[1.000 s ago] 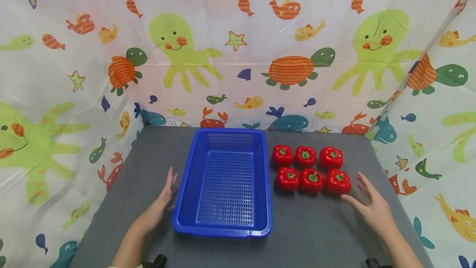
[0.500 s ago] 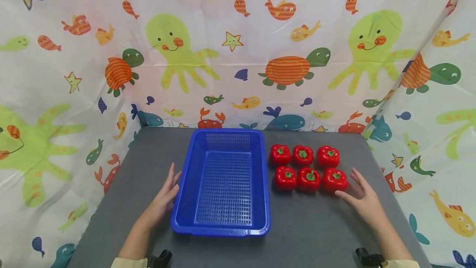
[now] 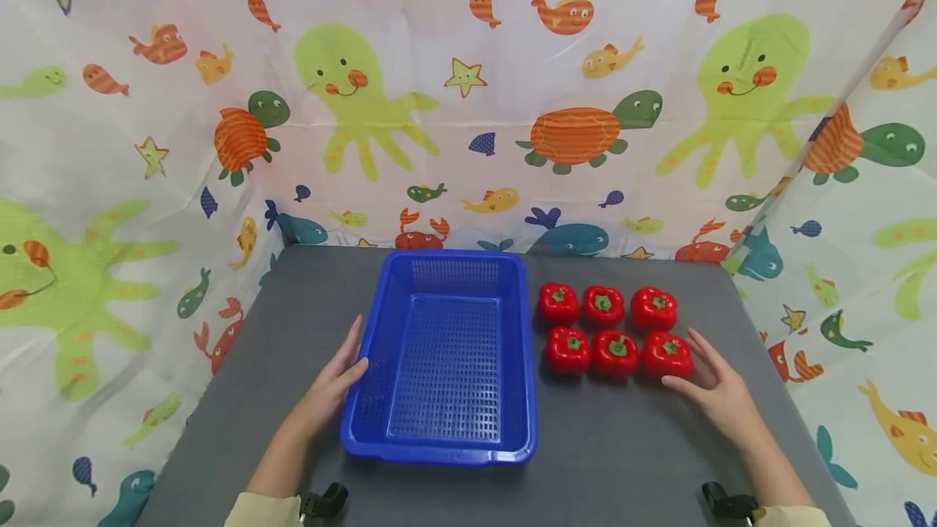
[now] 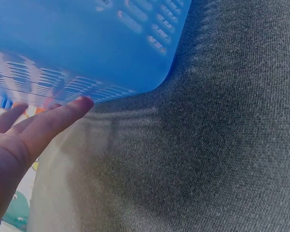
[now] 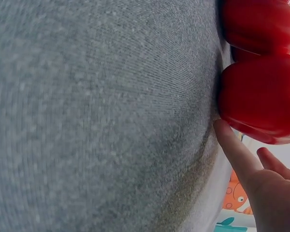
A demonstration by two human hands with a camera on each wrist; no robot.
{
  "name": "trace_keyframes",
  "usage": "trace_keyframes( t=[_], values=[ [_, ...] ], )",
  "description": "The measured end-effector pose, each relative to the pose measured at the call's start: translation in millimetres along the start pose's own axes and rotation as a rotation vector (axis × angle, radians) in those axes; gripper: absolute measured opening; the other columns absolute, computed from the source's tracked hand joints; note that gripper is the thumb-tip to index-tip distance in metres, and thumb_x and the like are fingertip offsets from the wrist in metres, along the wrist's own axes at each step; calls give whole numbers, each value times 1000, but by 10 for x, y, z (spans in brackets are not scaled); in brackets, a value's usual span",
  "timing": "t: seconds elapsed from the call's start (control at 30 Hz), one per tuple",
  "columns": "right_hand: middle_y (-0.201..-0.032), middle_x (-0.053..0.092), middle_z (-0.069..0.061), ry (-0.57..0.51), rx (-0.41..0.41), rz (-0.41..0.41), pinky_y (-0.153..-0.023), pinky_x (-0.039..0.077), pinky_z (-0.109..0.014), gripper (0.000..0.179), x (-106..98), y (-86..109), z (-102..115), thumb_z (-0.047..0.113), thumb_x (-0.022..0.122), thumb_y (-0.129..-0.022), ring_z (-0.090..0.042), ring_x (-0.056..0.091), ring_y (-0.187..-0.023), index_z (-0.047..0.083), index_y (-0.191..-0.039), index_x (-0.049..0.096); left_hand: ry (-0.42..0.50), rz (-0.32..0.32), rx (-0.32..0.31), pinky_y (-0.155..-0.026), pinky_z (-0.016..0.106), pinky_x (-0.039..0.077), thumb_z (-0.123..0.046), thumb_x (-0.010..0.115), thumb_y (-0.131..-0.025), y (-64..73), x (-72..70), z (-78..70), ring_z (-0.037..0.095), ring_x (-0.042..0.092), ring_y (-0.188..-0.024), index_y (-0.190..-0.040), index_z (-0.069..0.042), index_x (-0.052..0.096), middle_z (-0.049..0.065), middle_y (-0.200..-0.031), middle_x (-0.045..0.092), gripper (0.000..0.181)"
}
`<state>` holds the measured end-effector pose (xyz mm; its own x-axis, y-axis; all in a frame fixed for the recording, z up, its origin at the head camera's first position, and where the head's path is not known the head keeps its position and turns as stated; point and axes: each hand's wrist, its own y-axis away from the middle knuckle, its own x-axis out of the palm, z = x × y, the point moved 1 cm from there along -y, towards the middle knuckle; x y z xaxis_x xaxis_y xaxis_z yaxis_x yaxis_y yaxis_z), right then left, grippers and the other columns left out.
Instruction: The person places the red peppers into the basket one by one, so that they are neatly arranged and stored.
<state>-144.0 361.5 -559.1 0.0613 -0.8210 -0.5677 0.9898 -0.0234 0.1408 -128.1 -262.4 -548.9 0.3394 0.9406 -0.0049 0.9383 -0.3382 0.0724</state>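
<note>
A blue plastic basket [image 3: 446,455] with perforated sides stands in the middle of the table. At its left side is my left hand [image 3: 325,397], fingers fairly straight, the thumb tip at the rim; in the left wrist view a fingertip [image 4: 86,102] meets or nearly meets the basket wall [image 4: 87,43]. Several red bell peppers with green stems sit in two rows right of the basket. My right hand [image 3: 721,401] is spread around the right side of the front-right bell pepper [image 3: 666,354]. The right wrist view shows a fingertip [image 5: 222,126] close under that pepper [image 5: 263,99]; firm contact cannot be told.
A dark grey cloth [image 3: 593,462] covers the table. Behind and on both sides hangs a white curtain [image 3: 454,15] printed with sea animals. The back row of peppers, including one bell pepper [image 3: 559,304], lies close to the basket's right wall.
My left hand has moved right, up to the basket's side, its thumb now at the rim. My right hand has come closer around the front-right pepper. Basket and peppers stay in place.
</note>
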Motion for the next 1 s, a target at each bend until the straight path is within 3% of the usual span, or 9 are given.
trace_keyframes(
  t=[0.17,0.33,0.57,0.63,0.7,0.8,1.0],
  values=[
    [-163,26,-25,6,-10,4,-98,47,-68,93,20,-1,21,49,71,-91,-56,31,-142,40,-162,11,-8,-4,-1,-112,60,37,-26,41,-109,-21,-37,14,43,22,-151,-163,-35,6,5,-171,4,65],
    [-162,26,-26,23,8,-16,-98,45,-71,94,37,-6,24,51,71,-90,-55,26,-143,28,-163,16,-4,10,-21,-104,51,50,-21,45,-109,-14,-53,57,47,30,-146,-163,-36,8,10,-170,8,67],
    [-160,28,-28,37,27,-25,-97,48,-67,95,46,-24,43,53,71,-89,-55,29,-142,23,-163,19,11,17,-22,-104,52,50,-17,47,-108,-18,-68,42,46,27,-148,-162,-37,9,10,-170,9,69],
    [-160,29,-27,38,29,-32,-96,53,-58,95,32,-16,43,54,71,-89,-54,31,-141,22,-163,19,6,14,-32,-104,53,49,-19,47,-108,-18,-64,27,45,28,-148,-162,-39,11,9,-170,10,68],
    [-160,30,-26,31,33,-42,-91,59,-40,95,13,-2,45,54,71,-89,-53,33,-141,23,-163,20,-7,9,-41,-105,55,48,-21,47,-108,-18,-56,13,44,28,-149,-161,-41,13,8,-170,12,67],
    [-161,30,-25,18,41,-56,-79,57,-19,96,-3,24,63,54,71,-88,-52,35,-141,23,-163,21,-22,-1,-48,-106,55,48,-23,48,-107,-14,-51,10,43,30,-148,-161,-40,17,8,-169,15,65],
    [-161,30,-24,-5,35,-93,-75,55,-13,94,-18,90,137,53,72,-88,-52,37,-140,24,-162,22,34,13,-38,-105,52,49,-21,48,-107,-1,-59,50,44,29,-148,-161,-39,17,9,-169,15,65]
  ],
)
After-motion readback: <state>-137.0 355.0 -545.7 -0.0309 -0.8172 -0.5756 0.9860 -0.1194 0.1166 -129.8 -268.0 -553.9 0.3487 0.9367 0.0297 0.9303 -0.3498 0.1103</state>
